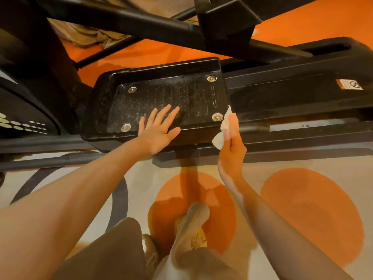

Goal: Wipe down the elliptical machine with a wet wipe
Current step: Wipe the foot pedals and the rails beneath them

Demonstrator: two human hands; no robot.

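Observation:
The elliptical's black foot pedal lies in front of me, dusty, with a silver bolt near each corner. My left hand rests flat on the pedal's near edge, fingers spread and straight. At the pedal's right near corner, my right hand pinches a crumpled white wet wipe between thumb and fingers. The wipe sits beside the near right bolt, close to the pedal's edge.
Black frame bars of the machine cross above the pedal, and a long rail runs to the right. The machine's housing stands at the left. Below are an orange and pale patterned floor, my knees and a shoe.

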